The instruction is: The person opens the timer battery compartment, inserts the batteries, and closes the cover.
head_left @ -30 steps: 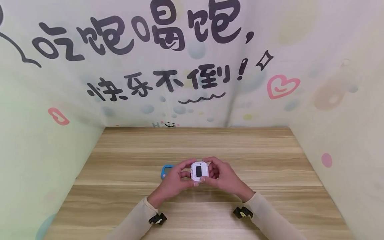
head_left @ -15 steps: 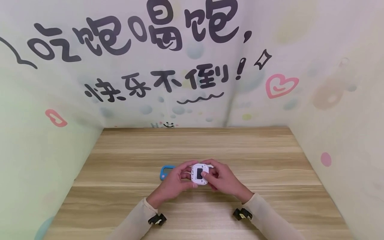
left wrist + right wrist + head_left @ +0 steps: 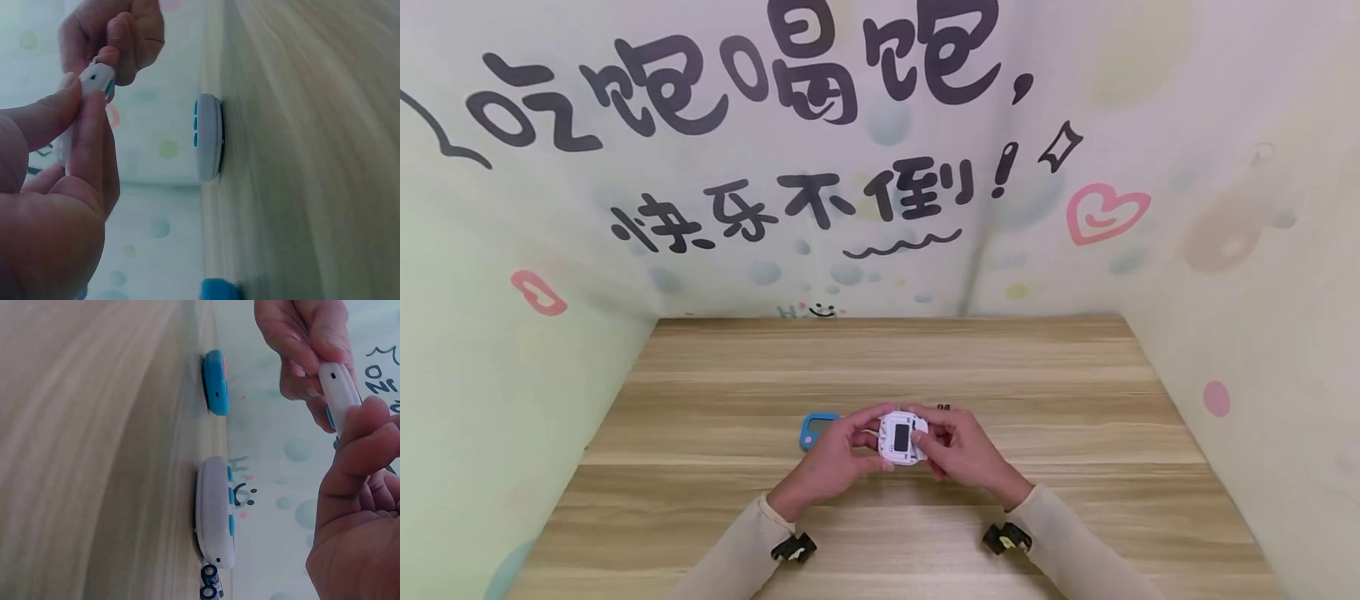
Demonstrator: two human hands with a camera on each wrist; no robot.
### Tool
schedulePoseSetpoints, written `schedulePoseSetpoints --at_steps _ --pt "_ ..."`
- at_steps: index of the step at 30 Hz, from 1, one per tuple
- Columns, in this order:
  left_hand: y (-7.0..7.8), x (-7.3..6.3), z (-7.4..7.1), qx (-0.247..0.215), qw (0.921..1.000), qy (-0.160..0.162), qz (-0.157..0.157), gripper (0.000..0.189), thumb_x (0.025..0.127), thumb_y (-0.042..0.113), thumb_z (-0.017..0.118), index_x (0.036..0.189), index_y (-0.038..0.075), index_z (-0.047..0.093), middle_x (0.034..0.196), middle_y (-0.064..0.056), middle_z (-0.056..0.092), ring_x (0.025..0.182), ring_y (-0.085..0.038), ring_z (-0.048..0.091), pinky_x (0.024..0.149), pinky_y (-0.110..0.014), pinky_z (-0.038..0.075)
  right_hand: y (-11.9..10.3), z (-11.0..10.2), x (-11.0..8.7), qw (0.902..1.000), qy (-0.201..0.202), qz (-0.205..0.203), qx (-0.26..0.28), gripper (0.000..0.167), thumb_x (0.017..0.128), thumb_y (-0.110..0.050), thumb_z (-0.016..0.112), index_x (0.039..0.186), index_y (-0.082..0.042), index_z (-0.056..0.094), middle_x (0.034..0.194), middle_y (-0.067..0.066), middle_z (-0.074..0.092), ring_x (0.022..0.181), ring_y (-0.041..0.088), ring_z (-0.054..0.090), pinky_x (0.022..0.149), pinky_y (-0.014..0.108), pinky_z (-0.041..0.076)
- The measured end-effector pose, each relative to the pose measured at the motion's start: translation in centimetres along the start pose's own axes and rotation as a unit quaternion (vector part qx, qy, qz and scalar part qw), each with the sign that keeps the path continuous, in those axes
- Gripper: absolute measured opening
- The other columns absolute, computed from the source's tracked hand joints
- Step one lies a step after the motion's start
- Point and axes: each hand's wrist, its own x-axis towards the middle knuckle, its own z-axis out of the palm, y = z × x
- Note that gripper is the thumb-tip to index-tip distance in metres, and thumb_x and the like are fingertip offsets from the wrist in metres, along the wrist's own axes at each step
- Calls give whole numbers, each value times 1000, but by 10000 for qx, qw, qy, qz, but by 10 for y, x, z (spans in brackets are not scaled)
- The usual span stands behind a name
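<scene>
Above the table, both hands hold a small white digital timer (image 3: 901,437), its back with a black panel turned up. My left hand (image 3: 838,450) grips its left side between thumb and fingers. On the right edge, my right hand (image 3: 962,447) pinches it, with the thumb on the back by a white flap-like piece (image 3: 921,450). The timer's thin side (image 3: 99,76) and a bit of blue show in the left wrist view. A second white timer (image 3: 215,509) with blue buttons lies on the table, hidden behind the hands in the head view.
A blue timer (image 3: 817,429) with a grey display lies left of the hands, partly covered by the left one. Two small batteries (image 3: 210,582) lie beside the second white timer. Printed walls (image 3: 880,275) enclose the wooden table (image 3: 737,358) at back and sides.
My right thumb has moved from the timer's lower edge onto its back, then toward the right edge, where a white piece now stands out. The dark battery ends have come into view beyond the right hand.
</scene>
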Motion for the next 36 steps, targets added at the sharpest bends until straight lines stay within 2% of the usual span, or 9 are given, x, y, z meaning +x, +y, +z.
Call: schedulePoseSetpoints --at_steps 3,4,11,17,21,25,28,31,36 --pt "1 0 -1 67 10000 -4 29 74 89 7 85 155 19 53 128 -15 64 104 -20 70 85 -24 63 -2 -1 -1 9999 68 68 -117 45 106 -16 65 150 -7 59 61 4 61 43 11 54 41 28 50" --pt "1 1 -2 43 10000 -13 37 74 89 8 85 156 18 53 128 -16 64 104 -20 70 85 -24 62 -2 -1 -2 9998 76 98 -134 46 106 -17 65 151 -7 58 62 4 61 43 11 54 41 28 50" --pt "-4 2 -4 -181 9998 23 -31 74 89 4 85 154 16 52 129 -16 65 105 -20 69 86 -25 62 -2 -6 -3 9997 165 133 -93 42 106 -17 67 147 -9 60 71 9 66 52 15 64 46 30 55" --pt "-7 1 -6 -311 9995 59 -68 79 88 -2 83 157 5 45 130 -20 65 103 -18 69 84 -24 61 5 -18 -8 9992 322 105 -214 33 103 -13 70 135 -13 63 75 12 66 57 19 67 51 35 60" --pt "-8 -1 -10 -344 9992 168 -75 80 87 -4 83 157 3 45 129 -22 65 103 -18 69 84 -23 61 15 -30 -12 9977 345 206 -540 37 103 -10 69 140 -10 64 79 12 66 62 17 68 57 36 63" --pt "-9 -2 -14 -354 9990 254 -67 81 86 -3 84 157 4 46 130 -22 65 105 -20 69 85 -23 61 26 -42 -16 9966 360 443 -602 40 105 -6 64 145 -6 61 88 16 64 67 19 70 62 39 65" --pt "-9 -3 -16 -334 9989 298 -107 81 86 -1 85 157 5 45 131 -21 66 106 -21 70 84 -23 61 32 -50 -19 9944 379 637 -754 40 105 -3 63 145 -5 61 93 16 62 69 20 72 64 37 66" --pt "-10 -3 -17 -320 9988 337 -135 82 86 -1 84 158 5 45 131 -22 66 107 -22 70 84 -23 60 37 -57 -21 9921 353 754 -937 37 103 -1 65 139 -1 62 92 14 62 70 19 73 64 34 65" --pt "-10 -3 -18 -363 9986 367 -98 82 86 -3 84 157 4 45 131 -22 66 106 -22 70 85 -23 60 43 -65 -22 9877 235 948 -1223 23 99 0 69 121 0 63 83 9 65 68 17 73 61 31 64"
